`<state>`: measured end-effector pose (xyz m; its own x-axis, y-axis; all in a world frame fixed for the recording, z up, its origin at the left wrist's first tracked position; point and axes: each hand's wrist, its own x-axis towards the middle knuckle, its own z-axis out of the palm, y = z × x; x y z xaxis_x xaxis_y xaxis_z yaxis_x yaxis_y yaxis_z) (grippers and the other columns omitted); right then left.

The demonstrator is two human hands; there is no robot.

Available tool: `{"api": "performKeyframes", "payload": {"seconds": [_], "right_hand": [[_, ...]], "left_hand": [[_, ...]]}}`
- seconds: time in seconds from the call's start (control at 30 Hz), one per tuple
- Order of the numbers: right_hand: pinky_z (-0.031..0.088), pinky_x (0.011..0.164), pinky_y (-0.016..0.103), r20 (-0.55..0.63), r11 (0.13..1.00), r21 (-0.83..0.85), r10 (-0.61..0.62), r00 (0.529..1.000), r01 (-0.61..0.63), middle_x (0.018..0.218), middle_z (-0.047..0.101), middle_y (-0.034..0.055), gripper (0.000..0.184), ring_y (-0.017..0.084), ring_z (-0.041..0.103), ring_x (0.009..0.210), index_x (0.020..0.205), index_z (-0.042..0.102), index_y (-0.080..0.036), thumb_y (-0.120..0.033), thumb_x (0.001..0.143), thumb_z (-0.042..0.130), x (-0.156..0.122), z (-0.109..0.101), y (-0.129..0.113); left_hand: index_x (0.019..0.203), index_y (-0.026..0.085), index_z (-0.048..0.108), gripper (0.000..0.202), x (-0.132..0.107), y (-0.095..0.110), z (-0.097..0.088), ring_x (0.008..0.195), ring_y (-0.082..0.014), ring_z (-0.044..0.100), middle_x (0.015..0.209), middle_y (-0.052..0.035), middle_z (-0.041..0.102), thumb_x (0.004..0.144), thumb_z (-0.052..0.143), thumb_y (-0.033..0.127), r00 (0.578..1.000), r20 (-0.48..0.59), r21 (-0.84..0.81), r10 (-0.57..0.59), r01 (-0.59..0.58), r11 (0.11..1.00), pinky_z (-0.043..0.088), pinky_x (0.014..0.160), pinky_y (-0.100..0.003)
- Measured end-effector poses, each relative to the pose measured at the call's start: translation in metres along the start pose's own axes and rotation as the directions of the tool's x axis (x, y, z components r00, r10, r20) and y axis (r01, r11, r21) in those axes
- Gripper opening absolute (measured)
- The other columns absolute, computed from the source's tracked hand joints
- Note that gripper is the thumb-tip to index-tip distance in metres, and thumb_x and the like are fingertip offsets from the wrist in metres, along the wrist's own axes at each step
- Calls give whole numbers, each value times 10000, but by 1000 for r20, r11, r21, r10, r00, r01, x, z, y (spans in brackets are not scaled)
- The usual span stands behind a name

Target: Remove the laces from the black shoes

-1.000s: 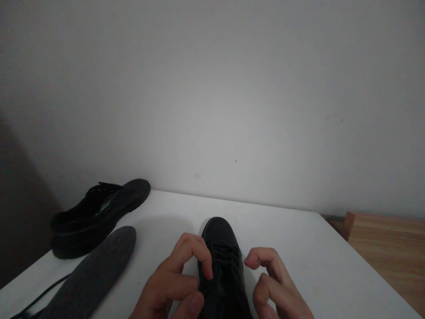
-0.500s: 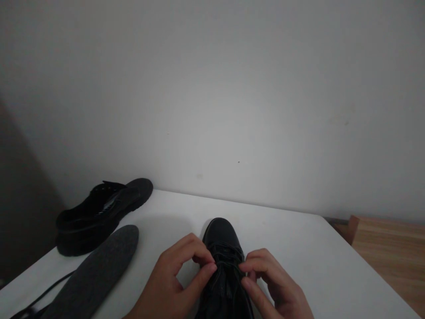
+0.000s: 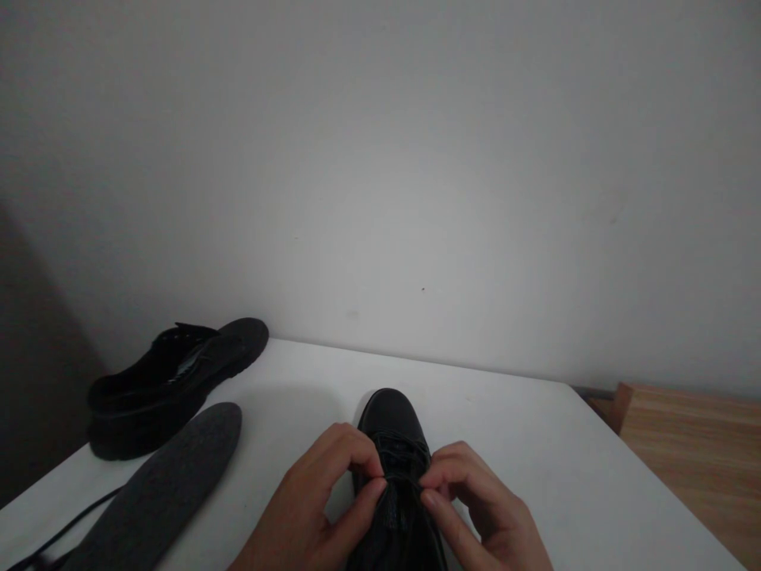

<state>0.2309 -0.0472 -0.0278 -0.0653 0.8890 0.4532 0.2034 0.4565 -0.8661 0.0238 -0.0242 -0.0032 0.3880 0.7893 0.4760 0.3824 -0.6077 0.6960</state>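
Note:
A black lace-up shoe (image 3: 392, 416) stands on the white table (image 3: 535, 476), toe pointing away from me. My left hand (image 3: 315, 503) pinches its lace on the left side with thumb and forefinger. My right hand (image 3: 481, 511) pinches the lace on the right side, fingertips close to those of the left hand. Both hands meet over the shoe's lacing, which is dark and hard to make out.
A second black shoe (image 3: 172, 385) lies at the table's far left. A grey insole (image 3: 160, 492) rests beside it, with a loose black lace (image 3: 53, 539) near the left edge. A plain wall rises behind. Wooden floor (image 3: 695, 452) shows at the right.
My hands, apart a second ago, have come together over the laces and now pinch them. The shoe has stayed in place.

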Motion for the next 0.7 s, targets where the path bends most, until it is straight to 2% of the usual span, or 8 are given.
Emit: {"api": "performKeyframes", "payload": {"seconds": [0.1, 0.27, 0.37, 0.4, 0.47, 0.57, 0.63, 0.7], "right_hand": [[423, 677, 260, -6, 1000, -6, 1, 1000, -1, 804, 573, -13, 181, 165, 537, 727, 829, 633, -273, -360, 973, 566, 0, 2, 0], [430, 716, 260, -63, 999, 19, 43, 997, -42, 840, 602, -7, 244, 172, 550, 779, 857, 578, -276, -458, 1004, 507, -4, 5, 6], [440, 703, 256, -82, 998, 32, 58, 995, -55, 813, 590, -9, 270, 169, 546, 752, 843, 569, -270, -484, 999, 519, -7, 7, 6], [444, 695, 251, -93, 997, 41, 65, 993, -62, 806, 581, -11, 273, 166, 543, 743, 844, 569, -270, -493, 995, 525, -8, 8, 6], [457, 693, 239, -124, 995, 57, 86, 989, -79, 806, 573, -18, 253, 159, 544, 738, 886, 576, -281, -512, 985, 544, -10, 8, 4], [470, 735, 246, -157, 994, 57, 106, 982, -98, 834, 588, -22, 241, 165, 560, 768, 1057, 583, -318, -540, 966, 567, -10, 8, 3], [460, 737, 267, -113, 997, 27, 75, 991, -72, 837, 583, -11, 249, 175, 558, 769, 1063, 613, -311, -536, 964, 571, -8, 4, 2], [448, 720, 279, -36, 1000, -2, 28, 999, -28, 849, 572, 3, 218, 179, 556, 763, 959, 652, -289, -489, 977, 566, -5, -1, 1]], "left_hand": [[900, 243, 577, 106, -2, 2, -1, 827, -145, 630, 883, 21, 640, 973, 500, 232, 1000, 4, 0, -14, 14, 1000, 492, 749, -223], [875, 250, 529, 109, -6, 9, -2, 771, -142, 630, 837, 28, 623, 975, 484, 248, 997, -8, -16, -76, 76, 997, 507, 738, -217], [952, 259, 530, 29, -7, 12, -2, 811, -150, 634, 872, 27, 622, 942, 517, 235, 998, -29, -43, -59, 58, 997, 509, 769, -222], [988, 262, 534, 61, -7, 12, -3, 844, -156, 636, 901, 24, 625, 932, 532, 237, 998, -31, -52, -60, 59, 997, 507, 793, -228], [1023, 263, 542, 103, -6, 12, -3, 893, -166, 633, 942, 18, 626, 922, 555, 249, 996, -21, -55, -92, 91, 994, 499, 827, -242], [943, 244, 546, 36, -2, 10, -4, 857, -178, 621, 899, 10, 611, 934, 546, 278, 989, 22, -46, -149, 150, 988, 497, 798, -259], [871, 233, 530, 104, 0, 7, -4, 829, -182, 610, 864, 4, 595, 950, 520, 300, 988, 37, -59, -150, 152, 987, 495, 775, -267], [849, 231, 521, 140, 0, 5, -4, 821, -180, 603, 853, 3, 584, 962, 501, 311, 989, 46, -81, -137, 140, 987, 490, 766, -267]]}}
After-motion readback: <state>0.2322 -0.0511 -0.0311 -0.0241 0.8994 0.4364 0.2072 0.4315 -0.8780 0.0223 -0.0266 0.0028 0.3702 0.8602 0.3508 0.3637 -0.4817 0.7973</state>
